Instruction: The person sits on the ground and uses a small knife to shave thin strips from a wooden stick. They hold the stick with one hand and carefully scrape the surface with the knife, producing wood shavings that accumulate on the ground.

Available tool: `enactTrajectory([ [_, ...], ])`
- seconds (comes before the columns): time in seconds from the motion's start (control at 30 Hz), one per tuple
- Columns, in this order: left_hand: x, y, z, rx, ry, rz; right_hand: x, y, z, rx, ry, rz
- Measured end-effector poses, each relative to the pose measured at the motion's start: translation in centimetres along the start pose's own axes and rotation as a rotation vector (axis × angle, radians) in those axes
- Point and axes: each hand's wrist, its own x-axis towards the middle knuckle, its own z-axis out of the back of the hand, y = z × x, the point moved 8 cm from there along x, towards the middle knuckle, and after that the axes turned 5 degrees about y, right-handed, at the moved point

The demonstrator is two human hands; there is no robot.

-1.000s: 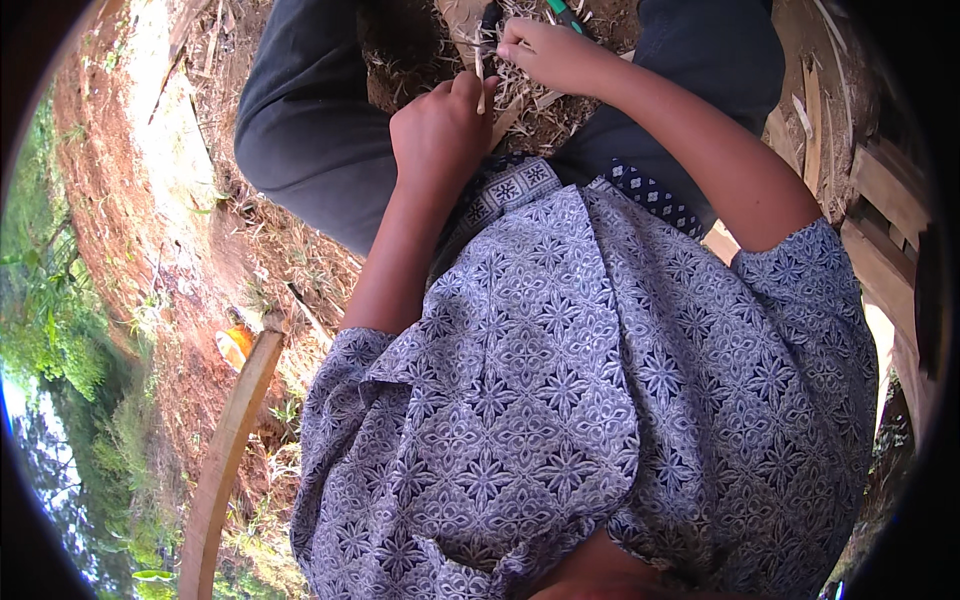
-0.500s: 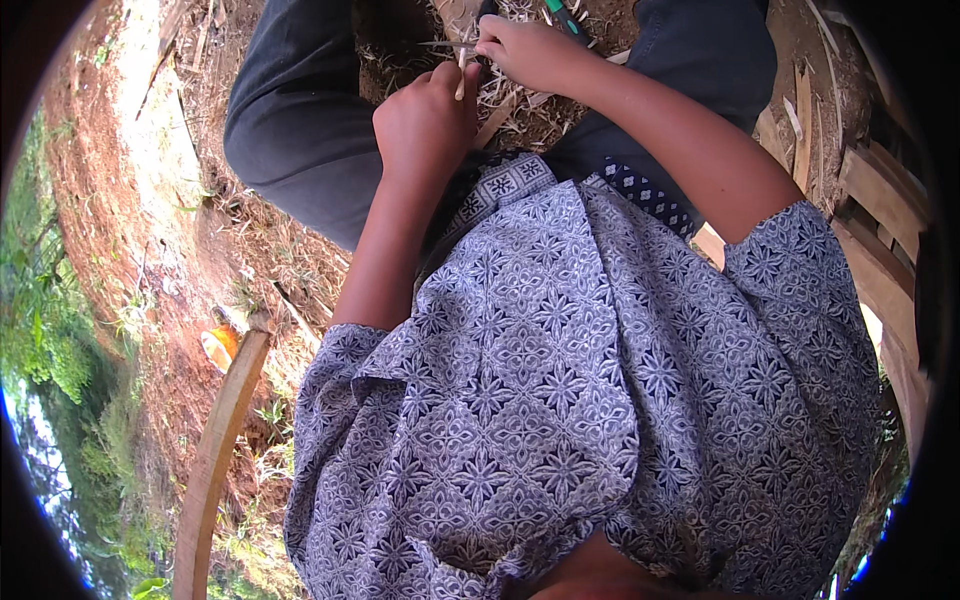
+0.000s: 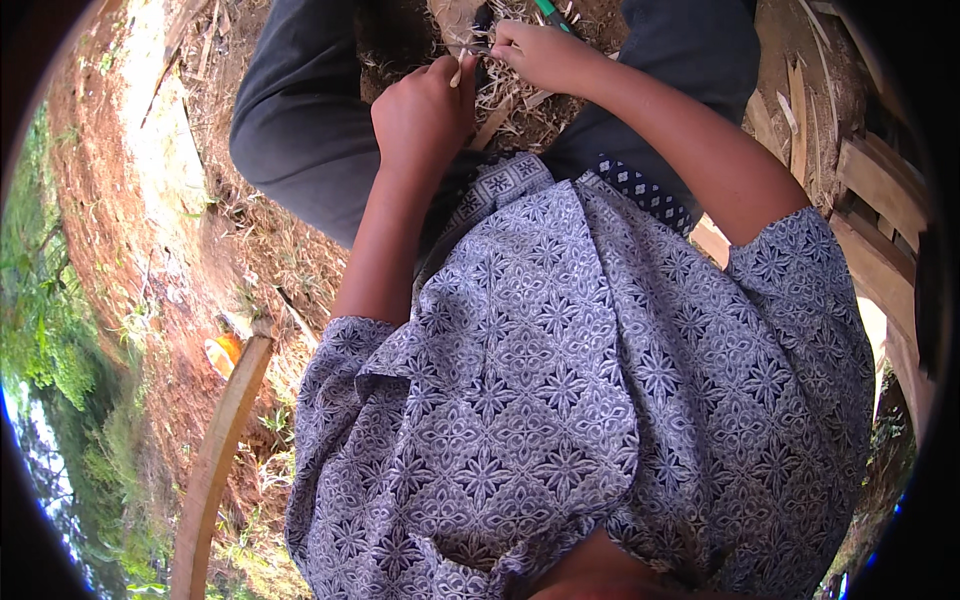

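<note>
Between my knees, my left hand [image 3: 422, 118] is closed around a thin pale wooden stick [image 3: 457, 74], whose rounded end sticks out past the thumb. Close beside it on the right, my right hand [image 3: 542, 56] is pinched on a knife with a thin metal blade [image 3: 470, 48]. The blade reaches left to the stick; whether its edge touches is too small to tell. Most of the knife's handle is hidden in the fingers. Beyond the right hand lies a tool with a green and black handle [image 3: 553, 13], and a dark slender object [image 3: 484, 18] shows above the blade.
Pale wood shavings [image 3: 510, 115] litter the brown ground between my legs. Wooden boards [image 3: 880, 185] are stacked at the right. At the left stand a curved wooden post [image 3: 222, 450] and an orange object [image 3: 224, 354] on reddish soil, with green plants farther out.
My right hand has shifted slightly down and right, and the blade shows less beyond the stick. My left hand has moved slightly upward, still holding the stick.
</note>
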Motion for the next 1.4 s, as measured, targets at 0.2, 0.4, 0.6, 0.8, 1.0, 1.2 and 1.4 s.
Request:
enactTrajectory([
  [0.2, 0.4, -0.6, 0.3, 0.023, 0.016, -0.040, 1.5, -0.6, -0.3, -0.113, -0.040, -0.044],
  [0.4, 1.2, 0.6, 1.1, -0.078, 0.092, 0.101, 5.7, -14.2, -4.7, -0.163, -0.209, -0.081],
  [0.6, 0.4, 2.9, 1.5, -0.095, 0.106, 0.152, 1.2, -0.5, 2.3, 0.160, -0.022, -0.096],
  [0.8, 1.2, 0.9, 1.8, -0.025, 0.088, 0.032, 0.6, 1.4, 1.0, -0.059, 0.010, -0.082],
  [1.0, 1.6, 0.7, 1.8, 0.002, 0.086, 0.022, 4.4, -0.2, -3.9, -0.588, 0.091, 0.270],
  [1.2, 2.2, -1.1, 1.4, 0.013, 0.101, -0.018, 4.4, -7.0, -2.4, -0.342, -0.212, -0.485],
  [1.4, 1.5, 2.0, 1.7, -0.056, 0.200, 0.147, 3.3, -7.4, 0.9, 0.310, -0.202, -0.375],
])
